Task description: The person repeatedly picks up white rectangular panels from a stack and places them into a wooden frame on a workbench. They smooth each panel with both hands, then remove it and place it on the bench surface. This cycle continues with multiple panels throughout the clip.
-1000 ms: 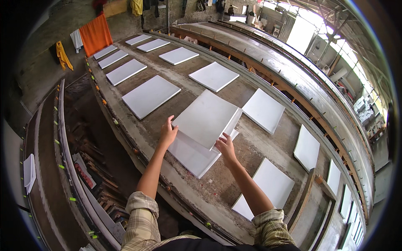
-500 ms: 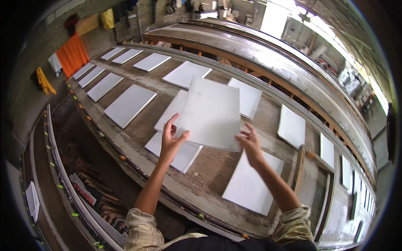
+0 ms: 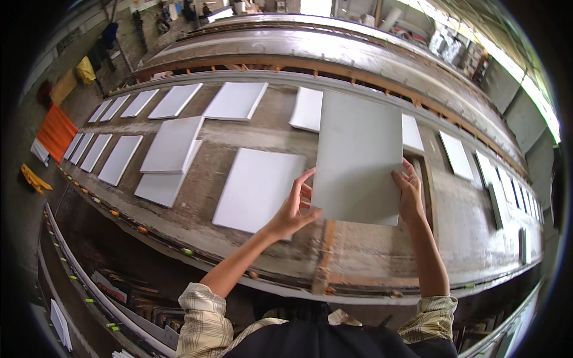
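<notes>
We hold a flat grey rectangular sheet above the long rough surface. Left hand pinches its lower left edge, fingers spread; right hand grips the right edge. Smooth, apparently rigid; white panels lie below.

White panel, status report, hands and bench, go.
Left hand and right hand grip white panel by its side edges, lifted above bench. Another panel lies beneath left.
</notes>
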The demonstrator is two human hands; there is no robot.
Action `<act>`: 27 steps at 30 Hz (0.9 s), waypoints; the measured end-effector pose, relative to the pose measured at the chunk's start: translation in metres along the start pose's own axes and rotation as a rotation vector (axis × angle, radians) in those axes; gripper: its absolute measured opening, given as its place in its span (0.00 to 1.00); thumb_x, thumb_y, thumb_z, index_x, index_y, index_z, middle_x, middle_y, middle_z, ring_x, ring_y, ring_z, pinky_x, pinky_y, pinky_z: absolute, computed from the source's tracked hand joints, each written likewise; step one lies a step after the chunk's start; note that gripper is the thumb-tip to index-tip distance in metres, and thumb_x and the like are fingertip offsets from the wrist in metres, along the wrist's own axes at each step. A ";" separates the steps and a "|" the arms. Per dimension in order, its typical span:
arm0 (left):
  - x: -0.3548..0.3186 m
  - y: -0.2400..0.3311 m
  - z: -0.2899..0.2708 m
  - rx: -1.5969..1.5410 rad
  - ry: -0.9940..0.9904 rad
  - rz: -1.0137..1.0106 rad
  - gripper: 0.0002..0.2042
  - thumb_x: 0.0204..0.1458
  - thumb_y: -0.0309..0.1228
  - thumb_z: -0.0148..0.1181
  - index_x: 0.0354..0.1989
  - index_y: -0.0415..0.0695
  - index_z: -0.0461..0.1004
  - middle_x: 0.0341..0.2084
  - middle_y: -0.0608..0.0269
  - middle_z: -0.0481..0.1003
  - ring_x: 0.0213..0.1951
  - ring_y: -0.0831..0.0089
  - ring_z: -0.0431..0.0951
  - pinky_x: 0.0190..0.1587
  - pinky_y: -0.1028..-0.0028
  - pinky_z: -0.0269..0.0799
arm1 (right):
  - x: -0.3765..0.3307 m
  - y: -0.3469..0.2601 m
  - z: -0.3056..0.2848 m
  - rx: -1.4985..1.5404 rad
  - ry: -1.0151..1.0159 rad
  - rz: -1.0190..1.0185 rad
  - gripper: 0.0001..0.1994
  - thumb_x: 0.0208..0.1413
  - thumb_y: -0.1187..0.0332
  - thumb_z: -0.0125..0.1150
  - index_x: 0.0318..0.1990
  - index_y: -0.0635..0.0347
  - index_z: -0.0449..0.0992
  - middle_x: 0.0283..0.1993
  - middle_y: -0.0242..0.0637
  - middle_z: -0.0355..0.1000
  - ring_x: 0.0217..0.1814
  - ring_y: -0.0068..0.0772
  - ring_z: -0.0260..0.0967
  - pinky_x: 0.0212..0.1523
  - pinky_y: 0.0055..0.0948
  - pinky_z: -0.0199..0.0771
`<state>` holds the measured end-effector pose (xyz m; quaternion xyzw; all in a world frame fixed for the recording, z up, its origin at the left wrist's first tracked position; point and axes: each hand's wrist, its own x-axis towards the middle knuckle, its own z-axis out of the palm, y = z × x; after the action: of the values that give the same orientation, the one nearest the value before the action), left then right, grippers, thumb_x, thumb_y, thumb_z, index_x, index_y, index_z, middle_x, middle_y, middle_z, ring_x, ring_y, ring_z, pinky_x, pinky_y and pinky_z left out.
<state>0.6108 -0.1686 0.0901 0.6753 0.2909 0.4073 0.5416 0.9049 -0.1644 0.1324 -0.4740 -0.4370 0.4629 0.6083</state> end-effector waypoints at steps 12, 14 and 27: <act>0.008 -0.047 0.111 1.150 -0.026 -0.038 0.13 0.47 0.29 0.59 0.43 0.46 0.72 0.48 0.63 0.62 0.54 0.61 0.58 0.57 0.56 0.55 | -0.039 0.078 -0.160 -0.073 0.163 0.220 0.23 0.57 0.76 0.50 0.60 0.65 0.57 0.47 0.45 0.71 0.46 0.31 0.70 0.44 0.28 0.73; 0.010 -0.053 0.117 1.271 0.044 0.005 0.11 0.46 0.30 0.61 0.39 0.46 0.74 0.51 0.63 0.61 0.57 0.61 0.55 0.59 0.50 0.48 | -0.041 0.095 -0.158 -0.040 0.171 0.253 0.24 0.57 0.76 0.49 0.61 0.65 0.56 0.48 0.46 0.71 0.47 0.33 0.70 0.45 0.30 0.73; 0.019 -0.073 0.128 1.205 0.159 -0.096 0.04 0.37 0.31 0.69 0.19 0.51 0.78 0.62 0.70 0.53 0.64 0.58 0.45 0.64 0.40 0.30 | -0.063 0.137 -0.140 -0.353 0.234 0.123 0.24 0.55 0.75 0.52 0.60 0.65 0.59 0.50 0.51 0.68 0.52 0.37 0.67 0.52 0.33 0.66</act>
<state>0.7347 -0.1980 0.0140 0.8167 0.5398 0.1952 0.0586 1.0080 -0.2332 -0.0318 -0.6495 -0.4078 0.3572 0.5331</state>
